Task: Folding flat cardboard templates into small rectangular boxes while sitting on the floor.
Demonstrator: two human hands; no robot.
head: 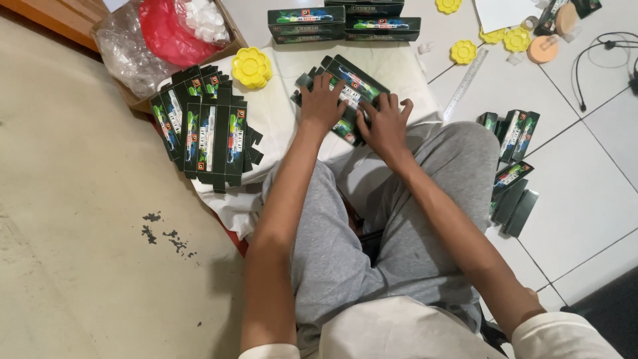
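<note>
a white cloth (279, 119) covers the floor ahead of the person's grey-trousered knees. on its left lies a fanned stack of flat black cartons (206, 133), with yellow flower-shaped pieces (251, 67) just above. at the cloth's middle a flat black carton (351, 80) lies under both hands: left hand (322, 103) and right hand (384, 126) press down on it, fingers spread, touching each other

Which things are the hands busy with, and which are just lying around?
In use:
- left hand and right hand, both pressing on the flat dark carton
- stack of flat cartons beside them
- folded boxes

Lying about:
- yellow flower shapes
- ruler
- black cable
- bag of white caps
</note>
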